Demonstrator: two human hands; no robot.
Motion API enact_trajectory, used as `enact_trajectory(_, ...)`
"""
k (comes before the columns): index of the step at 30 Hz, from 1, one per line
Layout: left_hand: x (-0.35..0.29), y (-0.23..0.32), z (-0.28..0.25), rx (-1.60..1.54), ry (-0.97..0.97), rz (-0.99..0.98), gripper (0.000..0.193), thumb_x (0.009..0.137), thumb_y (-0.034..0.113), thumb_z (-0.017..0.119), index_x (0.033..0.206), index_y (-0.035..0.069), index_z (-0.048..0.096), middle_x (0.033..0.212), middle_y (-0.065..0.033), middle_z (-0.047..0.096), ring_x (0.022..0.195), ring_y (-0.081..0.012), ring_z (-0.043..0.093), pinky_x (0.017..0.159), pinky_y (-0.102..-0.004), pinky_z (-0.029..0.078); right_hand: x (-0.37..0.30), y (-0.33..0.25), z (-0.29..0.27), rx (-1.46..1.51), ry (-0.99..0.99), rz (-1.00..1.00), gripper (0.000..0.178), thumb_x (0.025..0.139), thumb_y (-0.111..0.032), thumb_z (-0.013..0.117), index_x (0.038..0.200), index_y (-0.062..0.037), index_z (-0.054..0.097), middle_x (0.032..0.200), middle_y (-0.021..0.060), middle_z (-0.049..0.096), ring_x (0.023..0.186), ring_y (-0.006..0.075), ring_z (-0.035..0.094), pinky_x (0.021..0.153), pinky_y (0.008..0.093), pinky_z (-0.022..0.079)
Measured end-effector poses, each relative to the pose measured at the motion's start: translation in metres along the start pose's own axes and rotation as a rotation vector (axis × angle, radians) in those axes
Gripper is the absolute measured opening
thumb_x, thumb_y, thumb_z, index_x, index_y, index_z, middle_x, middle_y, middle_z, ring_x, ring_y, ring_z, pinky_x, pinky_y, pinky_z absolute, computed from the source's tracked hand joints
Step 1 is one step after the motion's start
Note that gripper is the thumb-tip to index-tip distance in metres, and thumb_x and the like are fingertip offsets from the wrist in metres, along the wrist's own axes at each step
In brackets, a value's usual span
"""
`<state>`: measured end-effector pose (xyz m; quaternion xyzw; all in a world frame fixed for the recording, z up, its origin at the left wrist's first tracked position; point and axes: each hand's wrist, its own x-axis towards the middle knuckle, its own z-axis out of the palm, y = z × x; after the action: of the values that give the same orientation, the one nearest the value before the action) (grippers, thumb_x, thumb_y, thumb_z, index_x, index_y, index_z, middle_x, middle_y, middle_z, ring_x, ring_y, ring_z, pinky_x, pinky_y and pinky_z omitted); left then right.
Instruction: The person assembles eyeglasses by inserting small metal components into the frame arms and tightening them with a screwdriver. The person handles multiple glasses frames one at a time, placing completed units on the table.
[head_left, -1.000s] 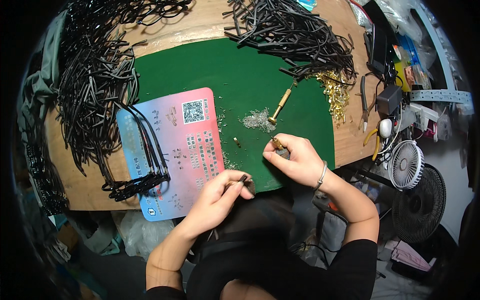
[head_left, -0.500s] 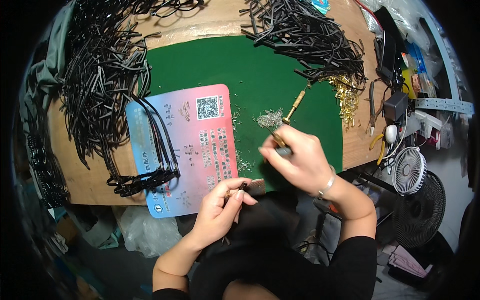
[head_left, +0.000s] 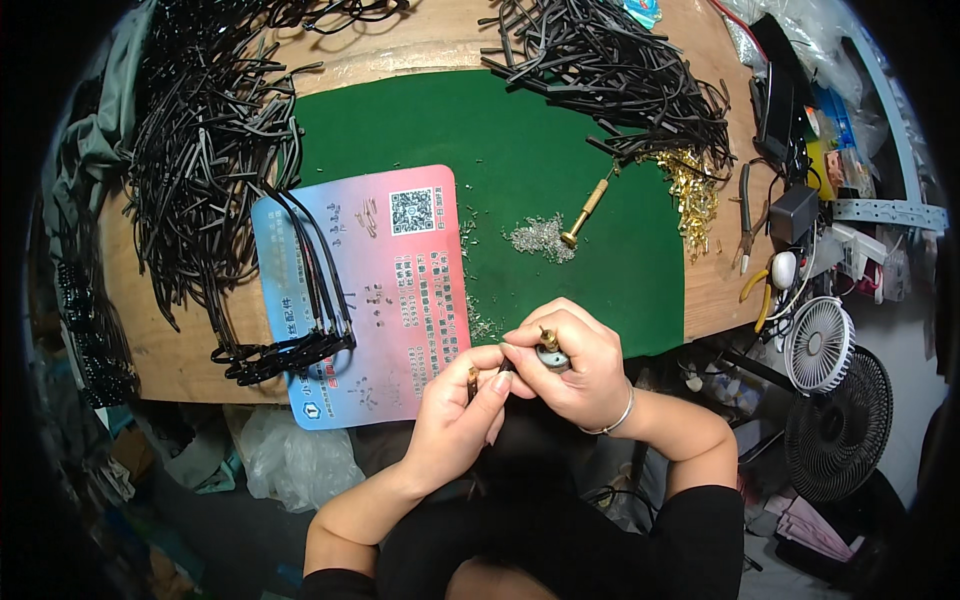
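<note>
Slim dark part, at the near edge of the green mat, in front of the person's body. The left hand has its grip closed, thumb against fingers, on this part. The right hand, its fingertips close beside the left's, has its grip curled around a brass-and-grey tool. Beyond lie a heap of small silvery pieces and a brass screwdriver; to the left, a blue-and-pink printed sheet; at right, gold-coloured pieces on the bench.
</note>
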<state>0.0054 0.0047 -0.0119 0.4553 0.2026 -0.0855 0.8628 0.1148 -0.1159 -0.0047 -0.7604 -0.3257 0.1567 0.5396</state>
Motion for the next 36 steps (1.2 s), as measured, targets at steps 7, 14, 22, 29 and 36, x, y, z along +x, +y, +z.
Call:
enact_trajectory(7,0.002,0.0,-0.005,0.092,-0.08,0.092,0.023,0.096,0.011,0.043,0.114,-0.002,0.047,0.098,-0.0076,0.063,0.084,-0.0084,0.057,0.075,-0.0213,0.044,0.025,0.004,-0.026,0.667,-0.456,0.764,0.028,0.085,-0.022,0.065,0.096,0.0011,0.054,0.074,0.0026,0.057,0.054,0.0047,0.049,0.048,0.0188,0.041)
enact_trajectory(14,0.011,-0.007,-0.014,0.459,-0.116,0.135,0.03,0.092,0.002,0.04,0.122,-0.001,0.045,0.09,-0.0085,0.06,0.086,-0.0129,0.058,0.077,-0.0239,0.045,0.005,0.021,-0.016,0.315,-0.436,0.515,0.037,0.088,-0.032,0.059,0.1,0.0014,0.049,0.079,0.0086,0.057,0.066,0.0139,0.054,0.06,0.0254,0.046)
enact_trajectory(22,0.011,-0.003,-0.03,0.726,0.158,0.17,0.029,0.091,-0.003,0.04,0.119,-0.001,0.046,0.085,-0.0096,0.062,0.067,-0.0098,0.058,0.061,-0.0235,0.047,-0.007,0.021,-0.05,-0.477,-0.304,0.217,0.036,0.083,-0.013,0.056,0.116,-0.0051,0.043,0.096,0.0169,0.046,0.074,0.0338,0.059,0.065,0.0403,0.051)
enact_trajectory(29,0.02,-0.011,-0.026,0.687,0.169,0.251,0.028,0.09,-0.002,0.042,0.117,-0.001,0.048,0.086,-0.0107,0.064,0.069,-0.0141,0.061,0.066,-0.0251,0.048,-0.01,0.035,-0.034,-0.838,-0.2,-0.043,0.043,0.073,-0.01,0.064,0.115,-0.0103,0.053,0.088,0.0104,0.046,0.062,0.0218,0.059,0.048,0.0321,0.05)
enact_trajectory(36,0.017,-0.011,-0.032,0.574,0.142,0.197,0.027,0.092,0.0,0.04,0.118,-0.001,0.046,0.087,-0.0094,0.063,0.062,-0.0095,0.055,0.059,-0.022,0.045,-0.008,0.034,-0.028,-0.883,-0.185,-0.026,0.048,0.07,-0.01,0.065,0.116,-0.011,0.053,0.087,0.0096,0.047,0.057,0.0204,0.056,0.047,0.0308,0.049)
